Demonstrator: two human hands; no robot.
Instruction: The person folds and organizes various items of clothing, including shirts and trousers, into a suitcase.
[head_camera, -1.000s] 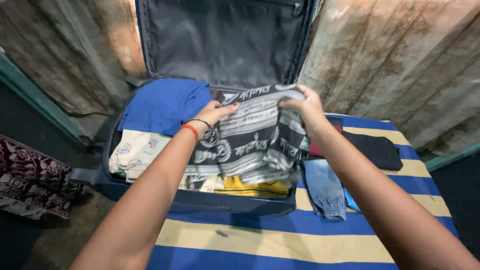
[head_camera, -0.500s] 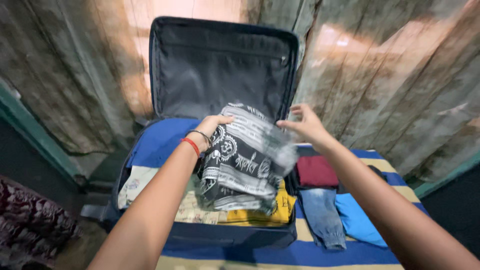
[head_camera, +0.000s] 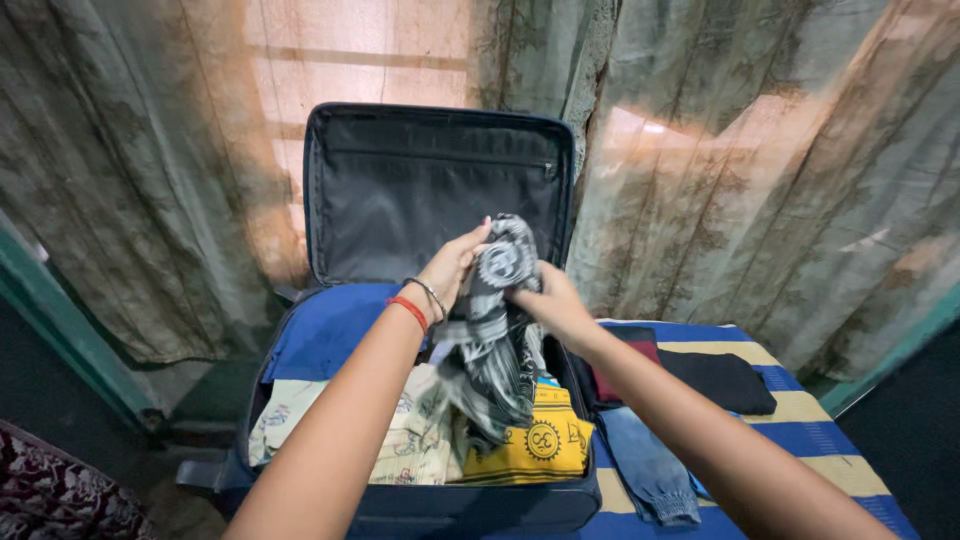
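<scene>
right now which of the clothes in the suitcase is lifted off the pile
The black-and-white printed cloth, bunched up in both hands above the suitcase. The yellow cloth, cream cloth and blue cloth lie flat inside.

Both arms extended forward, left hand (head_camera: 455, 265) and right hand (head_camera: 545, 300) raised together, fingers clenched

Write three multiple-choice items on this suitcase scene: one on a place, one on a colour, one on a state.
1. Where does the yellow cloth lie?
A. in the suitcase
B. on the striped mat
C. on the curtain

2. What colour is the band on the left hand wrist?
A. green
B. red
C. white

3. How is the suitcase lid?
A. zipped shut
B. taken off
C. raised open

Answers: 1 A, it lies among the packed clothes; 2 B, a red band beside a metal bangle; 3 C, the lid stands upright, its lining showing.
</scene>
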